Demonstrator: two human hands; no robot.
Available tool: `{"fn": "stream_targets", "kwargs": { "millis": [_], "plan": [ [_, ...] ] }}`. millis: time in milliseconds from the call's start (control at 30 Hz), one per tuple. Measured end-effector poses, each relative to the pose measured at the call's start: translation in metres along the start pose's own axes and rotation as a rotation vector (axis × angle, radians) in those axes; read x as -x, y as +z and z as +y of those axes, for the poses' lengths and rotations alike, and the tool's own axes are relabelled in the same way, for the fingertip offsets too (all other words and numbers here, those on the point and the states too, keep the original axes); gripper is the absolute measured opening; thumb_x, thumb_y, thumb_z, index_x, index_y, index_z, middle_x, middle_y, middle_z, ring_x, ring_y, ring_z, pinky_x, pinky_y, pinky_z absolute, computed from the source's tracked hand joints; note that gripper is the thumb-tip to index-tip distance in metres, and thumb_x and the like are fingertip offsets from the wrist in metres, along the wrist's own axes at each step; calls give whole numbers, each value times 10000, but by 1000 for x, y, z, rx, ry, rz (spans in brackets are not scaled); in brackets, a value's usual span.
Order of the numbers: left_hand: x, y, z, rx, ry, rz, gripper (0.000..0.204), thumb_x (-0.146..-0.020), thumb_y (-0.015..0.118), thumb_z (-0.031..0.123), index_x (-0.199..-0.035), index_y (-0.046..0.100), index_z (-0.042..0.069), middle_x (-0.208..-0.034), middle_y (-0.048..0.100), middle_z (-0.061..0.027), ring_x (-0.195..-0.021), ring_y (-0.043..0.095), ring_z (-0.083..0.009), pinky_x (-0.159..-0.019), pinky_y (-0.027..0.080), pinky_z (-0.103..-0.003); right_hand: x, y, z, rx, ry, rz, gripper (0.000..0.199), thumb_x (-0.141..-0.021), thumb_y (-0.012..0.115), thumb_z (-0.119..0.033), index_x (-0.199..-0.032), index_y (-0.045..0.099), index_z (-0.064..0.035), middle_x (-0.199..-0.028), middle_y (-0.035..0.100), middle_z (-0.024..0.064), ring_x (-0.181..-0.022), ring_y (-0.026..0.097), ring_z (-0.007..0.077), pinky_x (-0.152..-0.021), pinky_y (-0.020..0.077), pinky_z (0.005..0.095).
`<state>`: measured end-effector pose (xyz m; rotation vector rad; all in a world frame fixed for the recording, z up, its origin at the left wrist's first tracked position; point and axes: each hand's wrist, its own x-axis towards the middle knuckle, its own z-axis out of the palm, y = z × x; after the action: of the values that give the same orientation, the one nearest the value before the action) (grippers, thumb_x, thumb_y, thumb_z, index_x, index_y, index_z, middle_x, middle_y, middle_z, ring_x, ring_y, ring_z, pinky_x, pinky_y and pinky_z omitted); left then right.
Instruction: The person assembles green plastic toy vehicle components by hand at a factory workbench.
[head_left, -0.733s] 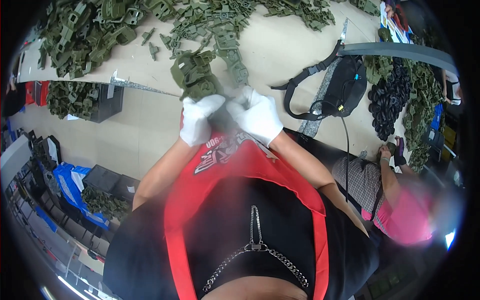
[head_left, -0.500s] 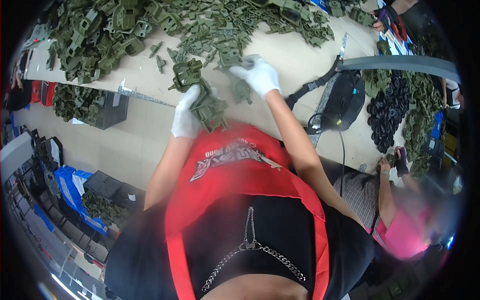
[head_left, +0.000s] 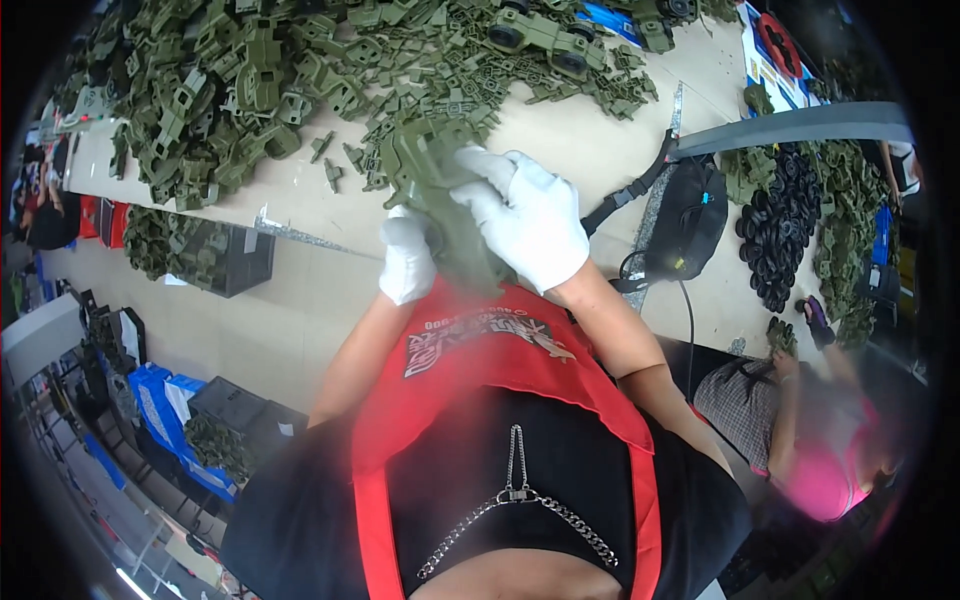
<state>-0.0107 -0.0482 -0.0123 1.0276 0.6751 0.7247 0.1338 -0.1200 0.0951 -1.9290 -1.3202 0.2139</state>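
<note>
White gloves cover both hands. My left hand [head_left: 408, 258] is closed around the lower left side of an olive-green plastic toy vehicle body [head_left: 425, 165], which is blurred by motion and held over the table's near edge. From the right, my right hand [head_left: 530, 210] grips the same body, thumb and fingers bent against its upper face. Whether a smaller part lies under those fingers I cannot make out. Just beyond the hands spreads a heap of small green parts [head_left: 460, 75]. A larger pile of green vehicle bodies [head_left: 190, 100] lies at the far left.
A green toy vehicle with black wheels [head_left: 545, 42] stands at the back. To the right lie a black waist bag [head_left: 685, 220] with its strap, a grey curved bar [head_left: 790, 128] and a pile of black wheels [head_left: 778, 230]. A co-worker in pink [head_left: 825, 465] sits beyond. Dark crates [head_left: 240, 262] stand left.
My right hand has moved left and down onto the vehicle body, where before it was apart, near a small green part. The left hand and the body have shifted slightly right.
</note>
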Motion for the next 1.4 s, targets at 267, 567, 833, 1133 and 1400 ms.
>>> {"fn": "stream_targets", "kwargs": {
  "millis": [267,567,833,1133,1400],
  "plan": [
    [-8,42,53,-16,-60,32,494,-746,647,89,-1218,515,32,-1051,592,-46,-930,579,-160,-808,486,-297,-10,8,-2,-25,-1,-7,298,-833,641,-249,-1122,639,-172,-837,620,112,-740,632,312,-659,524,385],
    [-24,38,54,267,187,-40,431,-900,530,260,-1242,505,-1,-1117,617,-103,-1019,598,-247,-931,476,-404,16,3,-2,-1117,488,-216,538,-848,724,-327,-1210,587,47,-981,688,35,-915,583,102,-840,470,249],
    [41,5,104,-819,-200,-450,303,-781,732,289,-971,711,53,-880,700,-166,-1075,623,-222,-935,477,-364,-6,-46,58,8,126,-508,608,-610,817,-456,-1068,682,-81,-1005,694,120,-877,668,252,-807,518,338],
    [24,29,100,-432,-486,-542,652,-688,808,282,-1203,573,-41,-1067,671,-136,-965,613,-150,-872,486,-300,32,-37,47,-832,372,-671,569,-614,827,-63,-1148,637,-23,-1095,645,73,-1021,591,150,-903,472,298],
    [31,30,83,-526,-502,-370,559,-669,806,248,-1089,623,-71,-963,695,-124,-894,624,-128,-814,493,-294,53,-19,20,-858,550,-360,417,-744,691,59,-1152,617,3,-1024,660,58,-906,605,103,-799,506,253]
  ]
}}
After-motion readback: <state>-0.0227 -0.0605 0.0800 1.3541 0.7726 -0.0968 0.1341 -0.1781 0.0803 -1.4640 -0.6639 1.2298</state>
